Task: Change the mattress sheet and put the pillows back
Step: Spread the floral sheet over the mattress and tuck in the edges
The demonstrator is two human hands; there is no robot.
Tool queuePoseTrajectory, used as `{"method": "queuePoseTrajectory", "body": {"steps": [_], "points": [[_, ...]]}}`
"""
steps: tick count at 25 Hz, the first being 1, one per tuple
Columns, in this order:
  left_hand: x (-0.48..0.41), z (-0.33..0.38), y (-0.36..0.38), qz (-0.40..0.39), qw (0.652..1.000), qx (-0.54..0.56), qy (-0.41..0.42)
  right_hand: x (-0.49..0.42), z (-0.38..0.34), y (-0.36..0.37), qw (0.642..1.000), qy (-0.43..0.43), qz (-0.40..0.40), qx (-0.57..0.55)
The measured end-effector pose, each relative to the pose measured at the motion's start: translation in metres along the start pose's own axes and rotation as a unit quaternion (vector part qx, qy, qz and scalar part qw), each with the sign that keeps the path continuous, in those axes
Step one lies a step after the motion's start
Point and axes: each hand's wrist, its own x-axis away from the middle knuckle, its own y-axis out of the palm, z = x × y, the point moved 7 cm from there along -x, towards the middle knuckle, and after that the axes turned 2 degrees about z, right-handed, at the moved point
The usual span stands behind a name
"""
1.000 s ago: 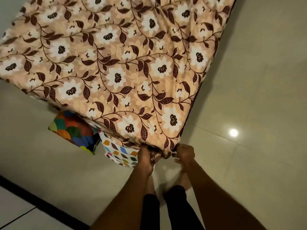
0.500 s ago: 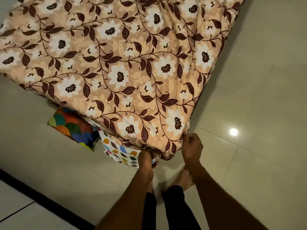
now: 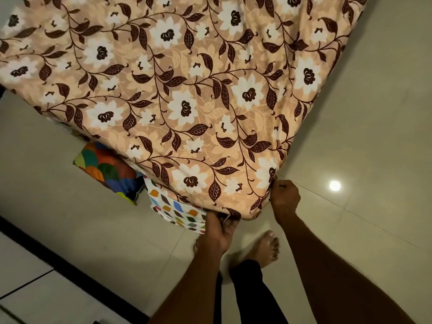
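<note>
A home bedroom, by the look: mattress in a floral sheet low on a glossy tiled floor, two patterned pillows down beside it, bare feet on the tiles.

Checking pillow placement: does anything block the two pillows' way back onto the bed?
Both pillows, the multicoloured pillow and the white patterned pillow, lie on the floor partly under the floral sheet; that overhanging corner covers them.
</note>
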Motion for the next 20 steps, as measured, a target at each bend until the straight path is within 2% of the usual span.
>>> {"method": "queuePoseTrajectory", "body": {"steps": [2,4,6,8,10,11,14,16,20], "points": [[-0.004,-0.004,0.001,0.016,0.998,0.064,0.003,0.010,0.011,0.007,0.998,0.034,-0.040,-0.034],[-0.007,-0.008,0.007,0.009,0.993,0.118,0.002,0.031,0.035,0.016,0.982,0.138,-0.087,-0.100],[-0.003,-0.010,0.025,-0.008,0.987,0.160,-0.002,0.061,0.046,0.034,0.942,0.236,-0.166,-0.169],[0.001,-0.010,0.039,-0.027,0.981,0.193,-0.005,0.081,0.044,0.050,0.904,0.290,-0.219,-0.224],[0.003,-0.006,0.045,-0.051,0.977,0.206,0.000,0.082,0.042,0.060,0.868,0.317,-0.226,-0.308],[0.004,-0.005,0.044,-0.060,0.977,0.203,-0.002,0.078,0.040,0.059,0.862,0.318,-0.213,-0.331],[0.001,0.006,0.038,-0.075,0.985,0.153,0.026,0.068,0.045,0.048,0.885,0.320,-0.142,-0.308],[-0.003,0.011,0.038,-0.056,0.988,0.136,0.041,0.068,0.047,0.044,0.896,0.317,-0.128,-0.285],[-0.022,0.021,0.017,0.076,0.989,0.047,0.122,0.057,0.038,0.040,0.942,0.241,-0.155,-0.176]]}}
